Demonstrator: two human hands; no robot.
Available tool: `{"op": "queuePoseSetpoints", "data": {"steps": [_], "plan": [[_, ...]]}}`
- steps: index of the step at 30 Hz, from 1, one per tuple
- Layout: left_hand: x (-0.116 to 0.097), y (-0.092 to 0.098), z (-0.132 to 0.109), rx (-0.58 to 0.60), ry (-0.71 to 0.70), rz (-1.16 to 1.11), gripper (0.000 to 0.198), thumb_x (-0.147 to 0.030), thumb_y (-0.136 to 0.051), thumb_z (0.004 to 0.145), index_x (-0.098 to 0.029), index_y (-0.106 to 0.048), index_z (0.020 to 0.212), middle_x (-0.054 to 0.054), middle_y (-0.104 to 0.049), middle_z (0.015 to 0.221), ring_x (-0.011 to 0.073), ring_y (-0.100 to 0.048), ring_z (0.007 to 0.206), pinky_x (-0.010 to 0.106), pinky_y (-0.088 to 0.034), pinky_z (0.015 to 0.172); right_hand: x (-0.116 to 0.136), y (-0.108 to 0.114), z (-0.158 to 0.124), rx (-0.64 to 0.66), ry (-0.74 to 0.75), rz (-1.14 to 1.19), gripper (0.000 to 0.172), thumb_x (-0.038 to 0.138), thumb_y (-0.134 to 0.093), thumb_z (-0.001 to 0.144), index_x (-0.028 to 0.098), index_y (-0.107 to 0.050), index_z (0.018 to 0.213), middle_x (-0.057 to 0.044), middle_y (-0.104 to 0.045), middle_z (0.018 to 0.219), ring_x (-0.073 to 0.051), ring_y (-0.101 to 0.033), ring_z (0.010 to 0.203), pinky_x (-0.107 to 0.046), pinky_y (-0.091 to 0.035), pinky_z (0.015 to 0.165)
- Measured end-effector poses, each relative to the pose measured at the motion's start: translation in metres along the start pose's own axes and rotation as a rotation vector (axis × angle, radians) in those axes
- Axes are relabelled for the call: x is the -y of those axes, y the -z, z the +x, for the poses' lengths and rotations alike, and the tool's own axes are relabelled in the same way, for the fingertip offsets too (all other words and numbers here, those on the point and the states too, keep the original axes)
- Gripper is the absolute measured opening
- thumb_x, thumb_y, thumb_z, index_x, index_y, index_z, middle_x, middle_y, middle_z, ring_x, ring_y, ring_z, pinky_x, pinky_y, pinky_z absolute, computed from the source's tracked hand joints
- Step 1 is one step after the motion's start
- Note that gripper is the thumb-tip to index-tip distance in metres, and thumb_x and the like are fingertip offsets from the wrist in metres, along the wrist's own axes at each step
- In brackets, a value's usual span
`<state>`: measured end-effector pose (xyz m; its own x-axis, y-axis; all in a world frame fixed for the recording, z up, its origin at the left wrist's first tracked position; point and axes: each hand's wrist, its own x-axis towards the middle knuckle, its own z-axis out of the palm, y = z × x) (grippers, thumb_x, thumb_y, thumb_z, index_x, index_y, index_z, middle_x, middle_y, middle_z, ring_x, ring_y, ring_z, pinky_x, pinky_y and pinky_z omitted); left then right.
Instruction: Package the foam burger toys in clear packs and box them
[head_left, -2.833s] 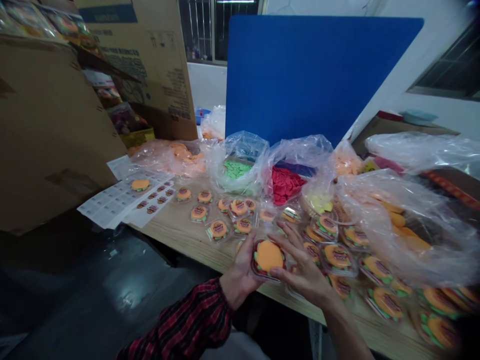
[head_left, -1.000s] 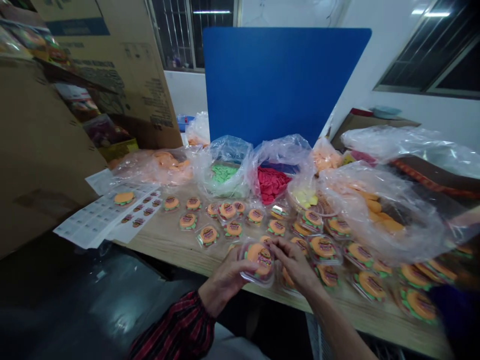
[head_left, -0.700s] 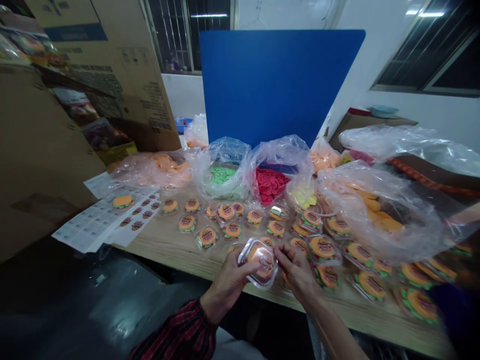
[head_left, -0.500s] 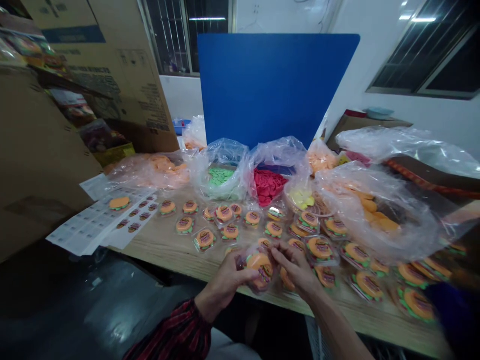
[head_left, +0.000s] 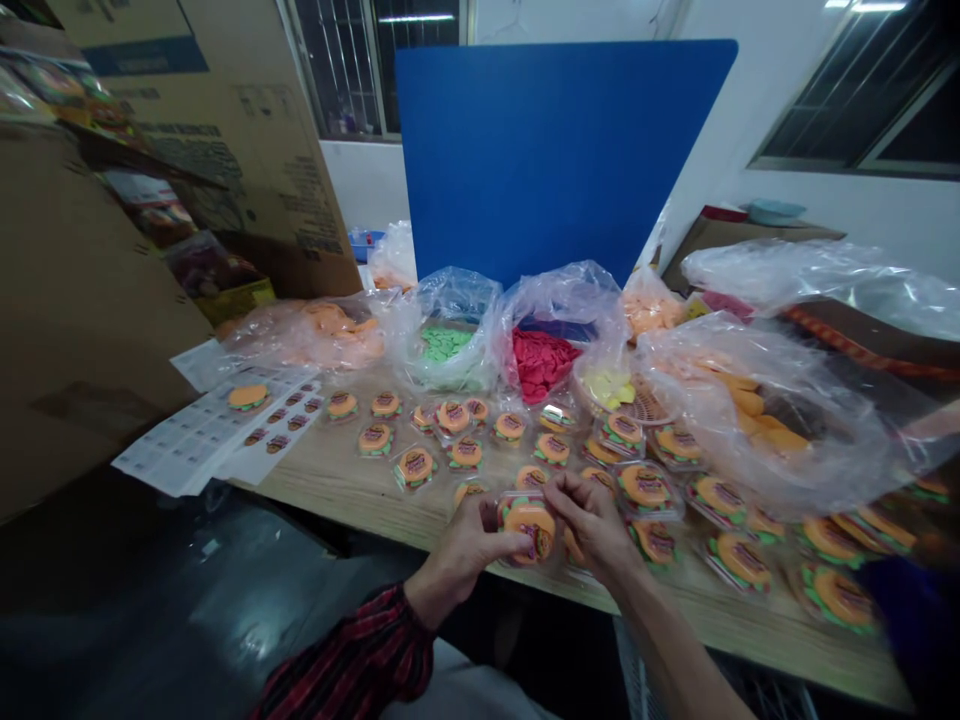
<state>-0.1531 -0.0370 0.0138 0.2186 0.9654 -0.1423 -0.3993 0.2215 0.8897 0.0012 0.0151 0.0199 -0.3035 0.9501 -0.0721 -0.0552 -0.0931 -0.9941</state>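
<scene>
One burger pack (head_left: 534, 522) gripped in left hand (head_left: 459, 560). Right hand (head_left: 600, 530) at its far-right corner; grip unclear.

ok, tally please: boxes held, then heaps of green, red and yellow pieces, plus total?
Held box: 1
Green heap: 1
Red heap: 1
Yellow heap: 1
Total: 4

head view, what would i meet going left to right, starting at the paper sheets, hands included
White printed paper sheets → left hand → clear plastic box with an orange, burger-shaped piece inside → right hand → large clear plastic bag of orange rounded pieces
</scene>
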Motion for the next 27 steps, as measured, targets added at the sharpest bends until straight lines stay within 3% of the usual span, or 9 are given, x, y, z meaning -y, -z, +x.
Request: {"op": "queuePoseSetpoints", "data": {"steps": [5, 7, 10, 14, 20, 24, 27], "plan": [[0.001, 0.002, 0.001, 0.1, 0.069, 0.181, 0.026, -0.012, -0.071, 0.056, -0.013, -0.066, 0.081, 0.001, -0.062, 0.072, 0.013, -0.055, 0.067, 0.021, -0.04, 0.06, 0.017, 0.001, 0.006, 0.367, 0.096, -0.418, 0.016, 0.032, -0.061, 0.076, 0.017, -0.061, 0.069, 0.001, -0.056, 0.065, -0.013, -0.048, 0.062, -0.024, -0.036, 0.057], [0.001, 0.0, 0.0, 0.117, 0.078, 0.219, 0.029, -0.01, -0.07, 0.055, -0.014, -0.065, 0.083, -0.001, -0.06, 0.071, 0.0108, -0.051, 0.064, 0.019, -0.038, 0.057, 0.021, -0.005, 0.006, 0.436, 0.103, -0.497, 0.011, 0.024, -0.059, 0.076, 0.018, -0.062, 0.067, 0.001, -0.058, 0.064, -0.013, -0.048, 0.062, -0.024, -0.036, 0.057], [-0.001, -0.002, -0.002, 0.134, 0.11, 0.256, 0.028, -0.011, -0.07, 0.055, -0.013, -0.065, 0.082, -0.002, -0.059, 0.07, 0.0101, -0.049, 0.062, 0.019, -0.035, 0.054, 0.023, -0.014, 0.005, 0.441, 0.102, -0.554, 0.013, 0.019, -0.055, 0.074, 0.017, -0.06, 0.062, 0.002, -0.057, 0.059, -0.012, -0.048, 0.059, -0.023, -0.035, 0.054], [-0.002, -0.002, -0.001, 0.194, 0.101, 0.171, 0.028, -0.012, -0.071, 0.055, -0.013, -0.066, 0.082, 0.001, -0.062, 0.075, 0.0142, -0.055, 0.069, 0.022, -0.04, 0.063, 0.019, -0.011, 0.006, 0.431, 0.085, -0.51, 0.015, 0.023, -0.057, 0.075, 0.017, -0.061, 0.061, 0.002, -0.056, 0.058, -0.012, -0.047, 0.057, -0.023, -0.035, 0.052], [0.004, 0.007, 0.008, 0.071, 0.092, 0.031, 0.028, -0.014, -0.072, 0.055, -0.012, -0.066, 0.082, 0.005, -0.066, 0.077, 0.016, -0.059, 0.067, 0.025, -0.045, 0.064, 0.006, 0.019, 0.003, 0.17, 0.075, -0.31, 0.032, 0.047, -0.057, 0.078, 0.017, -0.056, 0.065, 0.002, -0.05, 0.059, -0.012, -0.044, 0.057, -0.024, -0.034, 0.054], [0.008, 0.008, 0.009, 0.005, 0.069, 0.02, 0.026, -0.013, -0.076, 0.05, -0.012, -0.065, 0.074, 0.002, -0.065, 0.069, 0.0138, -0.058, 0.062, 0.023, -0.044, 0.058, 0.0, 0.023, -0.003, 0.161, 0.029, -0.199, 0.036, 0.05, -0.064, 0.071, 0.018, -0.052, 0.062, 0.003, -0.047, 0.058, -0.011, -0.042, 0.056, -0.023, -0.033, 0.053], [0.007, 0.005, 0.006, 0.031, 0.127, 0.072, 0.029, -0.012, -0.077, 0.048, -0.012, -0.066, 0.075, 0.003, -0.066, 0.071, 0.0156, -0.059, 0.065, 0.024, -0.045, 0.061, 0.001, 0.017, -0.003, 0.22, 0.015, -0.169, 0.035, 0.047, -0.066, 0.071, 0.018, -0.05, 0.061, 0.004, -0.045, 0.058, -0.01, -0.04, 0.055, -0.022, -0.031, 0.051]]}}
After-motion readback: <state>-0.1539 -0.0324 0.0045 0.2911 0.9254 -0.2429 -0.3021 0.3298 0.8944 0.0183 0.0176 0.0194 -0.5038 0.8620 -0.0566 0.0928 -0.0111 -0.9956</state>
